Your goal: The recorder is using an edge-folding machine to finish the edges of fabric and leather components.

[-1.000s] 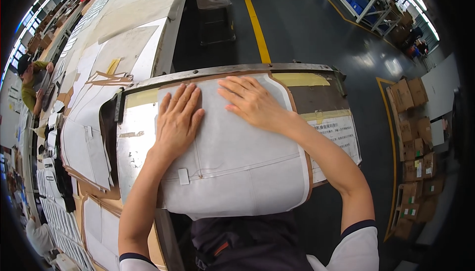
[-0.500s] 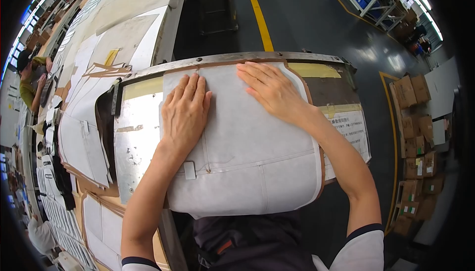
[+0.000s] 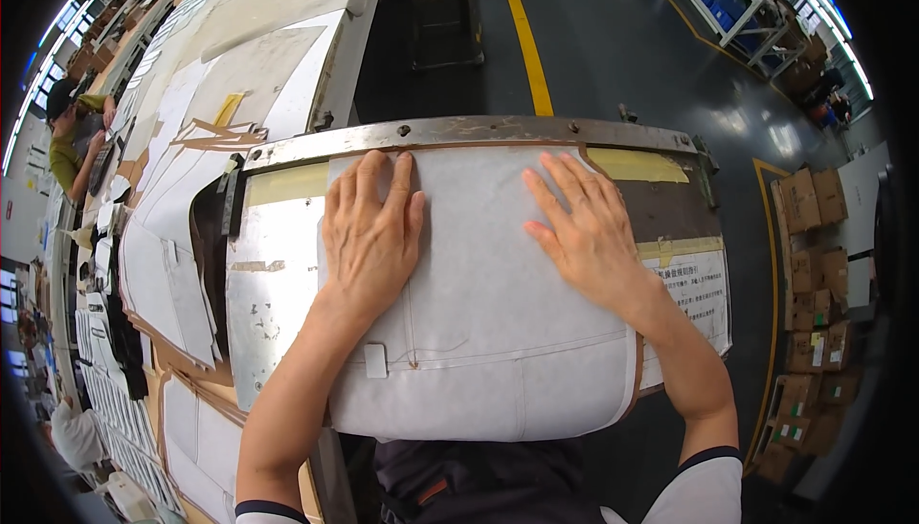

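Both hands lie flat, fingers spread wide, on a white fabric panel [image 3: 488, 333] spread over a metal-topped work table [image 3: 278, 275]; the left hand [image 3: 371, 227] presses near the panel's upper left corner, the right hand [image 3: 586, 232] near its upper right, and neither grasps anything. The panel covers most of the table and droops over the near edge; a small white rectangular tag [image 3: 376, 361] sits on its lower left, beside a thin stitched seam.

2 strips of yellowish tape [image 3: 637, 165] mark the table's top corners; a white printed sheet [image 3: 699, 289] lies at the right edge under another tape strip, its writing too small to make out. Brown cardboard boxes [image 3: 814, 313] with small white and green labels stack along the right, partly cut off by the rim. A yellow floor line [image 3: 525, 36] runs away ahead. At far left a seated person [image 3: 72, 136] is blurred and bent by the lens.
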Demonstrator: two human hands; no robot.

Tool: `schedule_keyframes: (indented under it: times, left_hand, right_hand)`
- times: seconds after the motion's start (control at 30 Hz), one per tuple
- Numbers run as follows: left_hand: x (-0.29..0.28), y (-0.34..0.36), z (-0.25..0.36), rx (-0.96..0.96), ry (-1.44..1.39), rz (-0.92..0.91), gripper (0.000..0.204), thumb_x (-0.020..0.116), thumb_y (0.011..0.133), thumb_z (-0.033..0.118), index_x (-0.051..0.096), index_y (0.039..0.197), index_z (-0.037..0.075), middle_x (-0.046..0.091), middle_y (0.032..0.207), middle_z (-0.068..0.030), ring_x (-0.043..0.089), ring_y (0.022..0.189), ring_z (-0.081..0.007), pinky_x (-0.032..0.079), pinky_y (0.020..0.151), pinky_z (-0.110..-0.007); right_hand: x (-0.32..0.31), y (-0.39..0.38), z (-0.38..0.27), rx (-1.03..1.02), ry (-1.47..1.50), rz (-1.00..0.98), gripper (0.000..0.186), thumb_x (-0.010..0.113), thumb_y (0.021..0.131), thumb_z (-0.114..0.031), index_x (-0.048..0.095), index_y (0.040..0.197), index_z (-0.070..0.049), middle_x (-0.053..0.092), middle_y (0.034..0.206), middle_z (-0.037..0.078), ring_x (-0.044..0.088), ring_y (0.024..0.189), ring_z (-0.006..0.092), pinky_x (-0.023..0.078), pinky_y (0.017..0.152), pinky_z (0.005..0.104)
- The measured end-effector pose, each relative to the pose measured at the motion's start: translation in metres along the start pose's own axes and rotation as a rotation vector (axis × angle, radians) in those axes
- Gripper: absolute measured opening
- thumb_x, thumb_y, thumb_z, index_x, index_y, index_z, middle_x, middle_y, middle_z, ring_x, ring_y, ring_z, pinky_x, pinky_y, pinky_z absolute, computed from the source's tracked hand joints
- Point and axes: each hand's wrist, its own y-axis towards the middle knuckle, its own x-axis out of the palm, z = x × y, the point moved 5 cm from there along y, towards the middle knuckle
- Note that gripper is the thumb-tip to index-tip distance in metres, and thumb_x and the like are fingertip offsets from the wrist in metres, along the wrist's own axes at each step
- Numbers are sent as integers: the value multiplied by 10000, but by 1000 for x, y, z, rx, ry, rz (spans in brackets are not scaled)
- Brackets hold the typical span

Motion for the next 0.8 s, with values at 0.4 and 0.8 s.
schedule_keyframes:
  times: [0.4, 0.8]
  left_hand:
    - [6, 0, -3, -46, 59, -49, 426, 572, 1023, 243, 613, 1383, 17, 546, 1377, -207, 479, 1346, -378, 363, 1142, -499]
    - [12, 1, -7, -66, 83, -74, 408, 531, 1030, 217, 617, 1392, 49, 545, 1387, -172, 490, 1348, -343, 391, 1115, -482]
  right_hand:
    - [2, 3, -2, 8, 0, 65, 506, 693, 947, -260, 595, 1356, 21, 527, 1431, 219, 490, 1337, 397, 376, 1111, 532]
    - [8, -3, 2, 84, -24, 115, 510, 623, 1013, -334, 580, 1315, 75, 510, 1383, 306, 464, 1344, 462, 360, 1111, 562]
